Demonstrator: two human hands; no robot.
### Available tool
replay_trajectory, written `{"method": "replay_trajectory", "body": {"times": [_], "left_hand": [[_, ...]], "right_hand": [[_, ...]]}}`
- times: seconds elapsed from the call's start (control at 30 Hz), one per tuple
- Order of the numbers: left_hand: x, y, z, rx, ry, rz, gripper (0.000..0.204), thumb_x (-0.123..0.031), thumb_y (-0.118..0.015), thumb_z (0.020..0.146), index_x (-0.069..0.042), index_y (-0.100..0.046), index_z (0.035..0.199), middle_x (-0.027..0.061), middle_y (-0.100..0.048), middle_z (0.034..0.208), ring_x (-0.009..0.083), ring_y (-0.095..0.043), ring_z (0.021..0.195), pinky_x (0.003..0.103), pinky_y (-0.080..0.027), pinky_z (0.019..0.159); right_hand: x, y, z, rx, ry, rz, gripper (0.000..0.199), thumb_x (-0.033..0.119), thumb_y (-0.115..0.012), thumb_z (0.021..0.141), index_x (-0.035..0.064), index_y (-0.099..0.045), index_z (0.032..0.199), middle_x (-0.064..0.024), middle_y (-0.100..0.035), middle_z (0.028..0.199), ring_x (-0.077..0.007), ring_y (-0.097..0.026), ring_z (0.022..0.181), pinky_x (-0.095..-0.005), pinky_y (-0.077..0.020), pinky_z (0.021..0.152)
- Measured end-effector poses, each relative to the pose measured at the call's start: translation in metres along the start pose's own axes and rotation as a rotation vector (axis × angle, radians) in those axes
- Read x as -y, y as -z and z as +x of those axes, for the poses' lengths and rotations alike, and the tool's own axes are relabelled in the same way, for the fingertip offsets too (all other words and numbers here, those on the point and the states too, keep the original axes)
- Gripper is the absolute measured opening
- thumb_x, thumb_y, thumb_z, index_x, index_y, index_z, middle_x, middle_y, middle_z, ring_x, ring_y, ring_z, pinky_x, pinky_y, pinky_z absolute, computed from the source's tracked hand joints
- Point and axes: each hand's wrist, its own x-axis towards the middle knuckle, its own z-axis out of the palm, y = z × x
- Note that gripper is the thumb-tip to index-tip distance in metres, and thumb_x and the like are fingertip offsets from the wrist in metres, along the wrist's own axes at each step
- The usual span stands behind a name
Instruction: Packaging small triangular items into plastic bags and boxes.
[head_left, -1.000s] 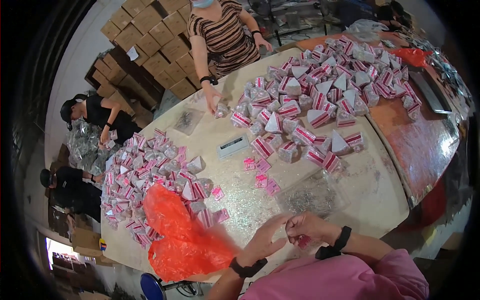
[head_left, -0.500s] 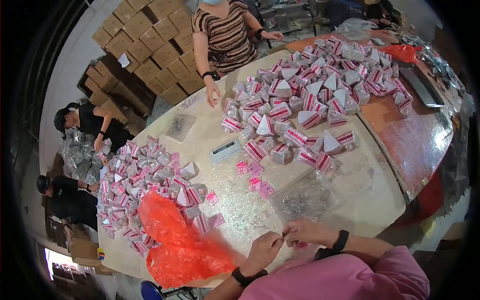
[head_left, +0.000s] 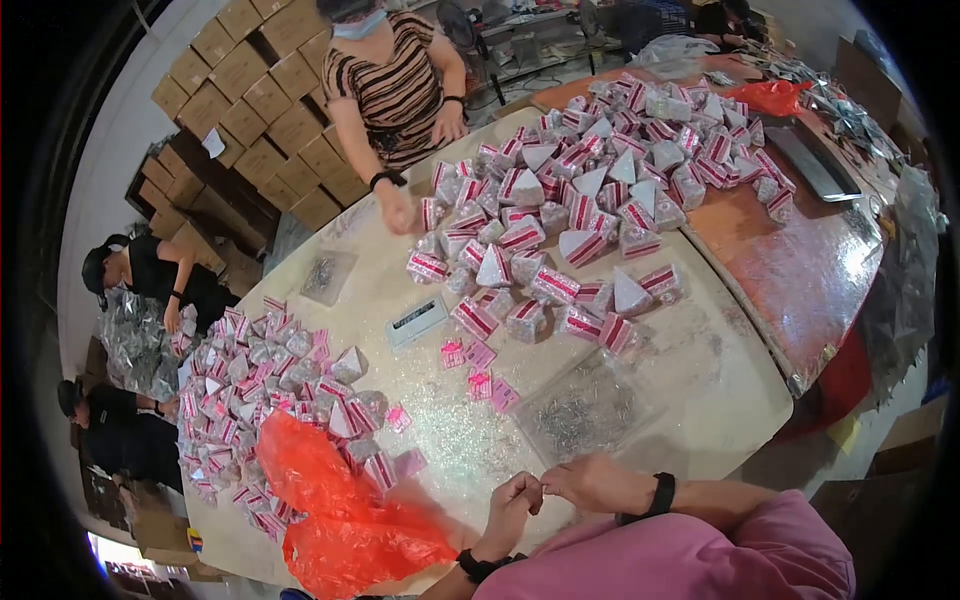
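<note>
On the pale tabletop point(head_left: 710, 410), a clear tray point(head_left: 645, 403) of slender bits lies at one o'clock from the left hand point(head_left: 510, 507) and right hand point(head_left: 597, 484), fingers curled close together, what they pinch too hidden to tell, with a red bag point(head_left: 345, 535) at nine o'clock and heaped packets point(head_left: 580, 245) at twelve.

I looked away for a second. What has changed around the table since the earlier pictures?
The left hand, more open at first, has curled and come close to the right hand; anything between them is hidden. The striped-top co-worker's right hand has let go of a wrapped packet, and the co-worker's left hand has drawn inward. The clear tray and red bag stayed put, though the view shifted.
</note>
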Motion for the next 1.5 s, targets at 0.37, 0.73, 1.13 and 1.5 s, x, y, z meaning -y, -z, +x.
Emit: {"method": "replay_trajectory", "body": {"times": [0.37, 0.73, 1.13, 1.5], "left_hand": [[-0.026, 0.023, 0.056, -0.027, -0.109, 0.39, 0.014, -0.014, -0.051, 0.081, -0.002, -0.051, 0.075, 0.0021, -0.048, 0.062, 0.0078, -0.045, 0.058, 0.023, -0.037, 0.052], [-0.069, 0.001, 0.218, -0.31, -0.446, 1.351, 0.052, -0.021, -0.063, 0.069, 0.001, -0.04, 0.11, 0.0202, -0.047, 0.103, 0.036, -0.048, 0.097, 0.043, -0.043, 0.076], [-0.037, 0.026, 0.235, -0.329, -0.377, 0.954, 0.06, -0.019, -0.066, 0.07, 0.006, -0.038, 0.117, 0.0194, -0.049, 0.111, 0.0297, -0.05, 0.102, 0.037, -0.043, 0.081], [-0.032, 0.028, 0.06, -0.071, -0.192, -0.607, 0.046, 0.002, -0.056, 0.075, -0.001, -0.039, 0.118, 0.0082, -0.051, 0.112, 0.0214, -0.051, 0.103, 0.033, -0.041, 0.089]], "right_hand": [[-0.026, 0.001, -0.012, -0.126, -0.164, 0.227, 0.015, 0.016, -0.052, 0.08, 0.0043, -0.056, 0.09, -0.0109, -0.058, 0.075, -0.0239, -0.058, 0.061, -0.0326, -0.0452, 0.051], [-0.036, 0.029, -0.021, -0.081, -0.683, 0.736, 0.018, 0.013, -0.051, 0.084, -0.0016, -0.057, 0.093, -0.005, -0.055, 0.069, -0.0086, -0.053, 0.057, -0.0232, -0.0434, 0.048], [-0.055, 0.028, -0.029, -0.171, -0.802, 0.917, 0.014, 0.008, -0.052, 0.082, -0.0041, -0.057, 0.09, -0.0044, -0.054, 0.063, -0.0083, -0.052, 0.051, -0.0232, -0.0421, 0.045], [0.004, 0.067, 0.025, -0.137, -0.579, 0.78, 0.013, 0.008, -0.051, 0.083, -0.0026, -0.056, 0.088, -0.0051, -0.055, 0.063, -0.01, -0.053, 0.052, -0.0244, -0.0431, 0.047]]}}
